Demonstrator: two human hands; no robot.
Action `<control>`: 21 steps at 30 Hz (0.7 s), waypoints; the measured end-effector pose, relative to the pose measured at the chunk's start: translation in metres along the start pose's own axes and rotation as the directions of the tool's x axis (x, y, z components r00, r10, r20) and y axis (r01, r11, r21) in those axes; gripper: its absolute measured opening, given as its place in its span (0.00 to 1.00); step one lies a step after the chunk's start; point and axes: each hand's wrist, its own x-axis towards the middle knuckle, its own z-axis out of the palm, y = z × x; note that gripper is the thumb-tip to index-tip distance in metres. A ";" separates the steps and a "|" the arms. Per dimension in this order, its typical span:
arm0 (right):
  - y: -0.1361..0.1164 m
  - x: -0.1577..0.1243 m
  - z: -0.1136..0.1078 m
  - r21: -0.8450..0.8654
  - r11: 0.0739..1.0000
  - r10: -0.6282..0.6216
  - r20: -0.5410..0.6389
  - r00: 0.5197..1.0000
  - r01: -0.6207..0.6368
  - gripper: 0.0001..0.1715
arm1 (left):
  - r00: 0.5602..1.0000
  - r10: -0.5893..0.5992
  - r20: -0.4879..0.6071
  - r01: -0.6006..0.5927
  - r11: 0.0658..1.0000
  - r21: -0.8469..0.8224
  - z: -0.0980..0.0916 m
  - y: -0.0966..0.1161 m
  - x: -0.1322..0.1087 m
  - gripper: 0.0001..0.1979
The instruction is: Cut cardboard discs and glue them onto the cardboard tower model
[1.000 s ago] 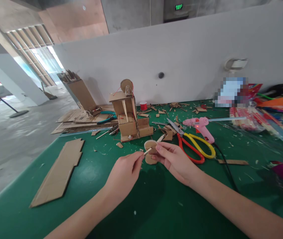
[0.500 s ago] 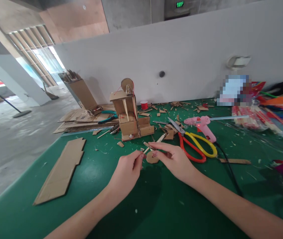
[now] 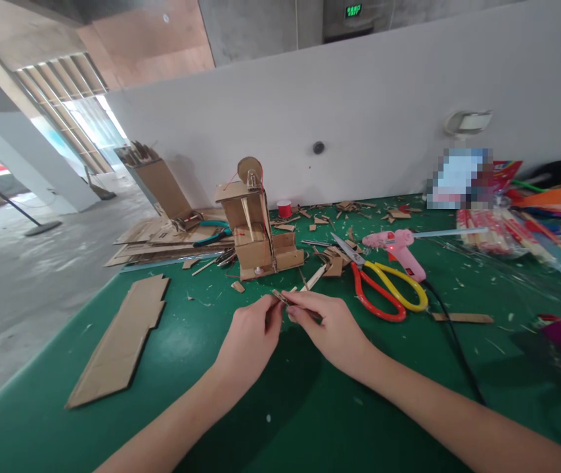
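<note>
Closely, we held both hands — left hand (image 3: 251,332) and right hand (image 3: 332,322) — in a narrow fingertip grip, pinching a small cardboard piece (image 3: 281,297) between them over the green table (image 3: 310,433). Just beyond it lay a pale stick (image 3: 315,276), then our upright cardboard model (image 3: 254,255). Scissors (image 3: 353,257) and a pink glue gun (image 3: 399,244) sat to our right — a flat cardboard sheet (image 3: 120,341) to our left.

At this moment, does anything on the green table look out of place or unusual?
Mostly untidiness: cardboard scraps lie loose beside the cardboard model and beyond the right hand. The pink glue gun lies near the scissors with a small red light showing, so it may be powered. I see no clear spill or damage.
</note>
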 end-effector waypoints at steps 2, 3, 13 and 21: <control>0.002 0.000 -0.003 0.024 0.999 0.039 0.000 0.999 -0.039 0.19 | 1.000 -0.006 -0.017 0.006 1.000 -0.003 -0.005 -0.003 0.003 0.10; 0.003 0.000 -0.005 0.000 0.999 0.048 -0.004 0.999 -0.048 0.21 | 1.000 -0.013 -0.028 0.012 1.000 -0.005 -0.008 -0.007 0.005 0.09; -0.011 -0.008 -0.006 -0.579 0.727 -0.126 0.415 0.901 0.369 0.15 | 0.995 -0.081 -0.057 0.049 0.902 -0.429 -0.038 -0.052 0.025 0.18; -0.028 0.029 0.005 -0.549 0.689 -0.089 0.583 0.807 0.473 0.13 | 0.999 -0.017 0.038 0.030 0.929 -0.370 -0.035 -0.041 0.020 0.16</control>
